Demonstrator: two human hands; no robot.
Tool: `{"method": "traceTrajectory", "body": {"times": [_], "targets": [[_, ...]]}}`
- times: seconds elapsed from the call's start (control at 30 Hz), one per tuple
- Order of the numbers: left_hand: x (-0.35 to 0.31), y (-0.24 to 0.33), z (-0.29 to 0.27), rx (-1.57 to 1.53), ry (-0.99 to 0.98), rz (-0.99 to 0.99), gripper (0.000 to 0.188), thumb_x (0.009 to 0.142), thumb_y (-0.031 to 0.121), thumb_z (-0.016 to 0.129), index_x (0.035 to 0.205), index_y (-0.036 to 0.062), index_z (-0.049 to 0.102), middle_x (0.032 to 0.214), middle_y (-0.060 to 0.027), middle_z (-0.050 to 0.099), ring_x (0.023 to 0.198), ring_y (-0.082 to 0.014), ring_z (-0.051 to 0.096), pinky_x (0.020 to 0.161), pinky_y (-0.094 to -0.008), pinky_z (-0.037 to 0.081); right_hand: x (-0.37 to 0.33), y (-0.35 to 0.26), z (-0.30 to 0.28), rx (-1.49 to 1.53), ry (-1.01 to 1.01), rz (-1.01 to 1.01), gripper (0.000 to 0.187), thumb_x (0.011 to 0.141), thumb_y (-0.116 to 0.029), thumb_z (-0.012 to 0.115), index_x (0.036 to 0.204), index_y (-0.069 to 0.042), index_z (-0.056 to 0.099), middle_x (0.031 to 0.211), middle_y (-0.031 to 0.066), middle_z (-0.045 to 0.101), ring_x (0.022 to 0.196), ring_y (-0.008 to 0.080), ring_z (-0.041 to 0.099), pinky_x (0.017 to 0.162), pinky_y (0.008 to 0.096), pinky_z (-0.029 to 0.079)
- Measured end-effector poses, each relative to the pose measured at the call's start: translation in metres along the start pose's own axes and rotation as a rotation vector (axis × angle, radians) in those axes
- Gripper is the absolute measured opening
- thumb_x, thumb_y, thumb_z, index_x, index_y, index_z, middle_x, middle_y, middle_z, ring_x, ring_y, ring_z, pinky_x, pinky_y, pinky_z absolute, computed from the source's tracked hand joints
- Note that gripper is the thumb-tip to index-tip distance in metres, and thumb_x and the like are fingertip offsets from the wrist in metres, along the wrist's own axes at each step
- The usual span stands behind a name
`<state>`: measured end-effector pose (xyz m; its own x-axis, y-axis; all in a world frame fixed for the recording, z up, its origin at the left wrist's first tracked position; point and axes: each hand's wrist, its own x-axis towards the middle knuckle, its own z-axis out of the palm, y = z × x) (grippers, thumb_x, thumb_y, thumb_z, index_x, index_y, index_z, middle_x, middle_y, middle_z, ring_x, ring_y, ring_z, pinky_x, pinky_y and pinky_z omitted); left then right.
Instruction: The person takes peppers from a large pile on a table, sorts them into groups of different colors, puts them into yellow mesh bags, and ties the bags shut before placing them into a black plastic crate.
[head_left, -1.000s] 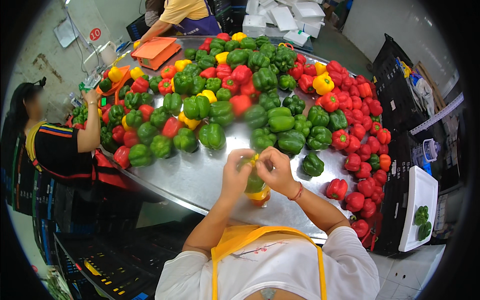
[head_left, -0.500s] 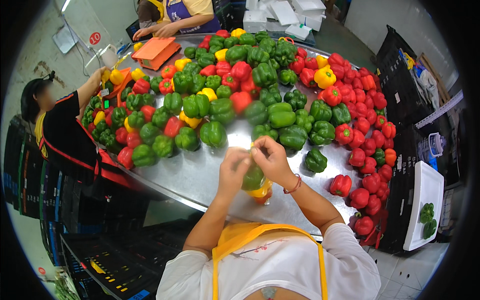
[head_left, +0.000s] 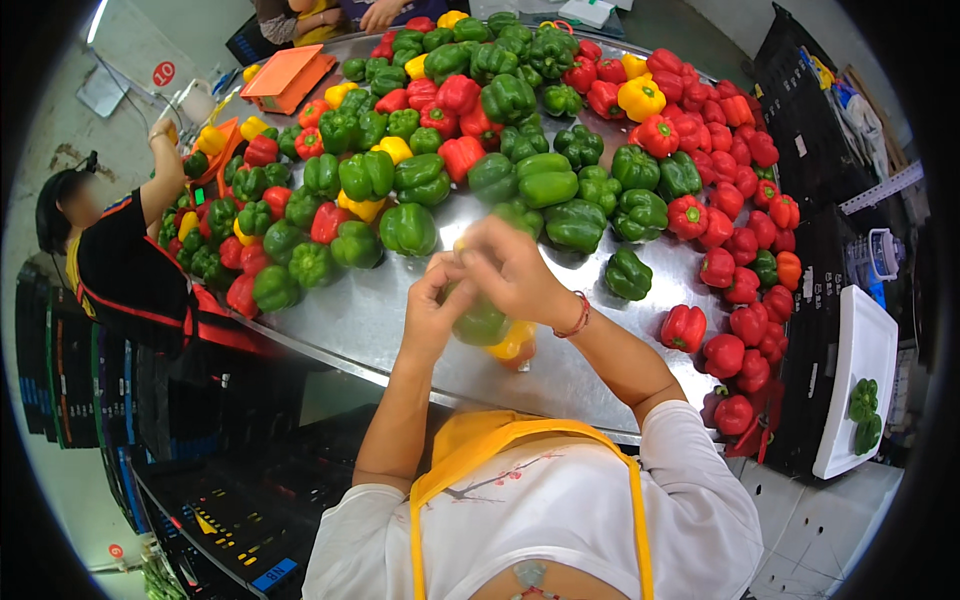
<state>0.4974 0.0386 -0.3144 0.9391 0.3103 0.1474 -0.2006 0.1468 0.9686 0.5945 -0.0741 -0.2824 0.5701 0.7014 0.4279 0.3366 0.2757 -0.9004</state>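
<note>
My two hands meet over the near middle of the metal table, at the top of a clear plastic bag holding stacked peppers. Inside it, a green pepper sits uppermost, with a yellow pepper and an orange-red one below. My left hand is closed at the bag's gathered top, thumb against fingers. Just beside it, my right hand pinches at the same top, its fingers smeared by motion. A small yellow bit shows at the fingertips; its kind is unclear.
Loose green peppers crowd the metal table beyond my hands, mixed with red and yellow ones. Red peppers are heaped on the right. An orange scale stands far left. A co-worker works at the left; black crates flank the table.
My hands and the bag have shifted left in the picture, and my right hand has risen over the bag's top. The co-worker at the left has raised an arm.
</note>
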Motion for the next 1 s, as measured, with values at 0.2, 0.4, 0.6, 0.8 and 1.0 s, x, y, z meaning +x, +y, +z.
{"method": "traceTrajectory", "body": {"times": [0.2,0.4,0.6,0.8,1.0], "targets": [[-0.002,-0.019,-0.017,-0.079,-0.009,-0.068,0.028,0.079,0.011,0.061,0.105,0.0018,0.055,0.113,-0.0055,0.047,0.108,-0.0157,0.043,0.092,-0.0281,0.033,0.013,0.01,-0.005,0.158,-0.072,0.061,0.01,0.083,-0.006,0.05,0.091,-0.001,0.051,0.082,0.003,0.053,0.074,0.0073,0.05,0.064,0.0229,0.043],[-0.006,-0.051,-0.035,0.02,-0.091,0.013,0.099,0.057,0.026,0.078,0.135,0.0042,0.02,0.128,-0.0102,0.037,0.121,-0.0214,0.035,0.1,-0.0327,0.027,0.038,0.04,-0.005,0.351,-0.158,0.156,0.014,0.085,-0.014,0.053,0.091,-0.001,0.052,0.081,-0.001,0.054,0.072,0.0046,0.048,0.063,0.0196,0.041],[-0.031,-0.051,-0.031,-0.127,0.25,0.044,0.09,0.065,0.035,0.073,0.133,0.0013,0.025,0.125,-0.0107,0.04,0.117,-0.0202,0.039,0.098,-0.0326,0.032,0.076,0.059,0.031,0.369,-0.199,0.128,0.016,0.086,-0.012,0.052,0.091,0.003,0.055,0.086,0.0056,0.062,0.078,0.011,0.057,0.07,0.0238,0.045],[-0.104,-0.006,-0.052,-0.667,0.455,0.099,0.07,0.072,0.044,0.061,0.126,0.0052,0.038,0.119,-0.0114,0.049,0.109,-0.0248,0.049,0.095,-0.0386,0.038,0.001,0.088,0.021,0.18,-0.733,0.388,0.052,0.089,-0.027,0.047,0.132,-0.005,0.03,0.126,0.009,0.044,0.116,0.0179,0.042,0.094,0.0315,0.035],[-0.139,0.081,-0.06,-0.767,0.628,0.435,0.058,0.078,0.041,0.057,0.121,0.0054,0.044,0.117,-0.0097,0.052,0.106,-0.0216,0.051,0.094,-0.0356,0.039,-0.06,-0.002,0.042,0.788,-0.888,0.759,0.085,0.072,-0.048,0.065,0.133,-0.004,0.024,0.121,0.0139,0.045,0.104,0.0305,0.051,0.083,0.0432,0.047]]}}
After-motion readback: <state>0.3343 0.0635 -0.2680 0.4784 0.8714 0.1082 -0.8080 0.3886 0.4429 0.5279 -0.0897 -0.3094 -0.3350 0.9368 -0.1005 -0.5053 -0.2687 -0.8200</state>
